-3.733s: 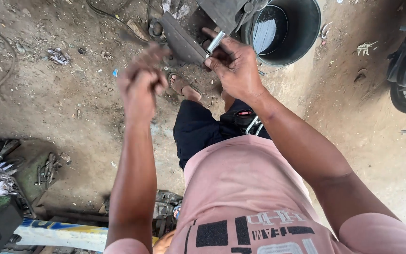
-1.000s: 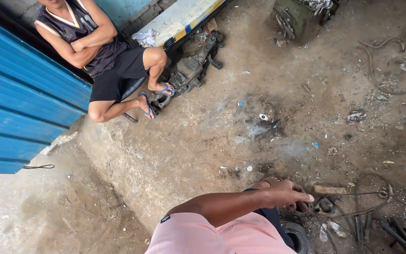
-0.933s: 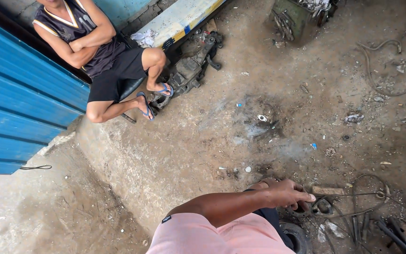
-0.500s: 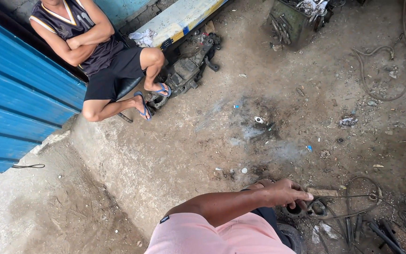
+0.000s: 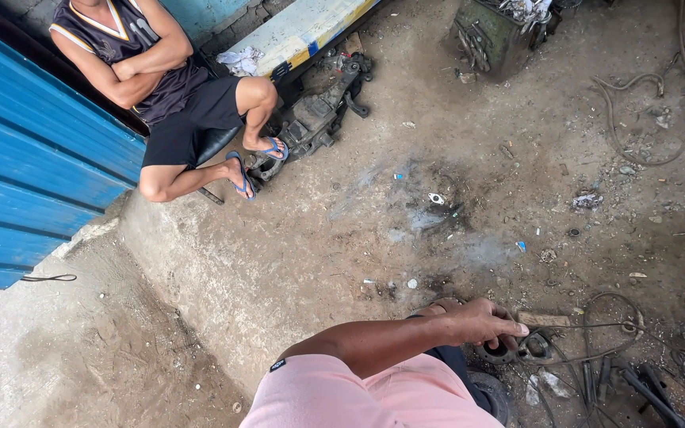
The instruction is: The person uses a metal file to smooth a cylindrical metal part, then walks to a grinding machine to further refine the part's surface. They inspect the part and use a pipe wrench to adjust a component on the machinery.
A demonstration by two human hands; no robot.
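The person's one visible hand (image 5: 481,323), apparently the left, rests fingers down on a dark round metal ring part (image 5: 495,351) lying on the dirt floor (image 5: 319,238), its grip loosely curled over the ring's rim. Just beside the ring, thin wire (image 5: 596,325) trails; a firm hold on the rim, clear of that wire, would lift it cleanly. The other hand is out of view.

Dark metal rings (image 5: 517,349) — grimy (floor-level)

bare dirt floor (image 5: 342,261) ahead; metal parts (image 5: 517,349) and wire (image 5: 596,325) crowd the hand (image 5: 481,321).
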